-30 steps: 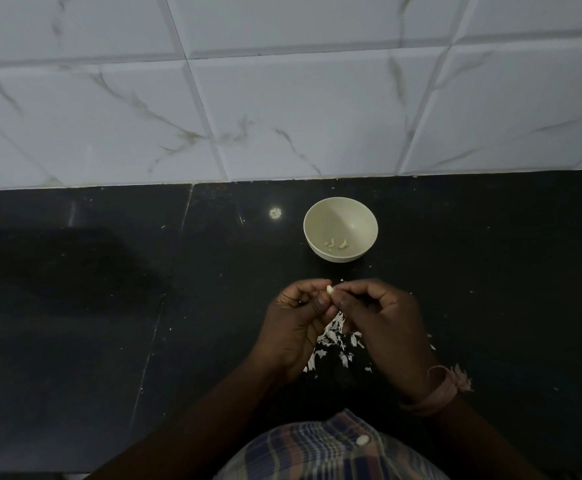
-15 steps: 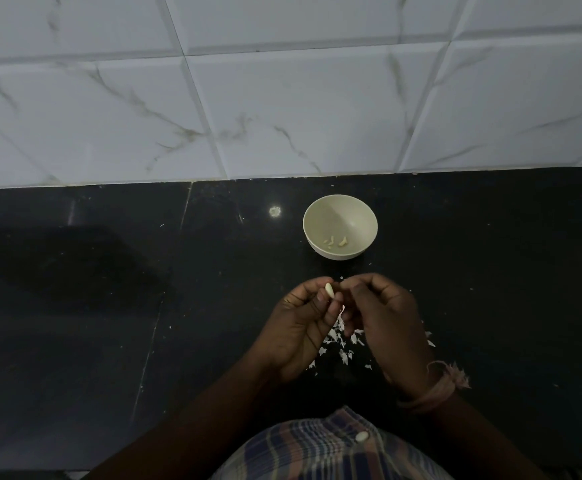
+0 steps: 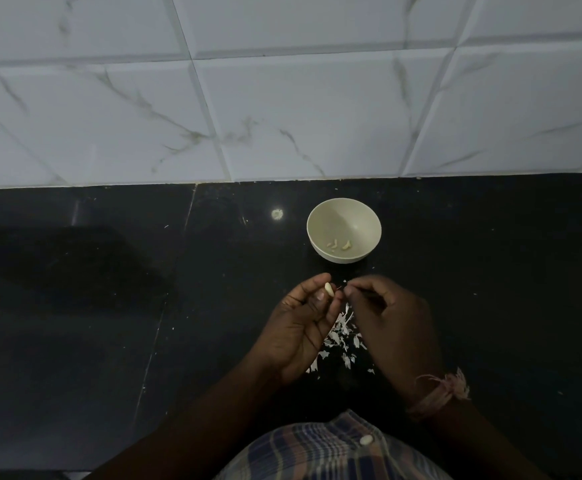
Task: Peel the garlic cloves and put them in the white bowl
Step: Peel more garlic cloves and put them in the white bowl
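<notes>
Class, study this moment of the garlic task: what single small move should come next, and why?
Probably carry the garlic clove forward and drop it into the white bowl. It looks bare in the left hand, the right hand has drawn aside, and peeled cloves already lie there.

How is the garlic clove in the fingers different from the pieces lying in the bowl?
The clove is pinched upright at the left hand's fingertips, above the counter; the pieces lie flat on the bottom of the bowl. The clove is a single one; the pieces are several, set close together. The right hand works right beside the clove; nothing touches the pieces. Both look pale and creamy.
</notes>
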A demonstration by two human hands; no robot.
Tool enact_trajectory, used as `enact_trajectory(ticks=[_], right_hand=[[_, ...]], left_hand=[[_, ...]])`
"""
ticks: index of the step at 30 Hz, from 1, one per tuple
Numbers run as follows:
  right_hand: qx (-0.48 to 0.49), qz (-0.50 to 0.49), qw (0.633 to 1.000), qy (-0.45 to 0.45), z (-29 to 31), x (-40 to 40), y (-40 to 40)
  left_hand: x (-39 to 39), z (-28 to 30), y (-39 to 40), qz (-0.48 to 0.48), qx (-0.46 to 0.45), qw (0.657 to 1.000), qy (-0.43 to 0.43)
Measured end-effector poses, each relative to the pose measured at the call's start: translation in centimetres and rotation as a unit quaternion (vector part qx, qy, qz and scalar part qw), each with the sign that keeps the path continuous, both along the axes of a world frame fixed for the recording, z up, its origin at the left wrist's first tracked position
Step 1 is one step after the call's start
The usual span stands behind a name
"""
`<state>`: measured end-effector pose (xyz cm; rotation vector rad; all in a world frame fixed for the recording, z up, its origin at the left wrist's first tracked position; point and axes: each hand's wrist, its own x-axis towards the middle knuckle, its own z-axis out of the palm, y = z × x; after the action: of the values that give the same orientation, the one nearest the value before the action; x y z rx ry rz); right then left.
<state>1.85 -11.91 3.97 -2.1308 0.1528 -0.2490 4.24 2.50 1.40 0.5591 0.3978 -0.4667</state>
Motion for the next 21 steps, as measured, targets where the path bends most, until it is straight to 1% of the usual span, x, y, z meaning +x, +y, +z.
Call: enact_trajectory(ticks=[3,12,21], right_hand=[[0.025,0.006,1.0,-0.01,0.3,0.1,0.6],[0.099,-0.019,0.993,0.055,0.3,0.3,1.3],[0.135,0.016,0.986,0.095,0.8,0.7,0.5]], left_hand=[[0.0,-0.2,-0.1,0.011,0.019,1.0,-0.01],[-0.1,-0.4,-0.3,0.01,0.095,0.993,-0.07],[-0.1,0.1,-0.1,-0.009,0.165,0.981,-0.101]])
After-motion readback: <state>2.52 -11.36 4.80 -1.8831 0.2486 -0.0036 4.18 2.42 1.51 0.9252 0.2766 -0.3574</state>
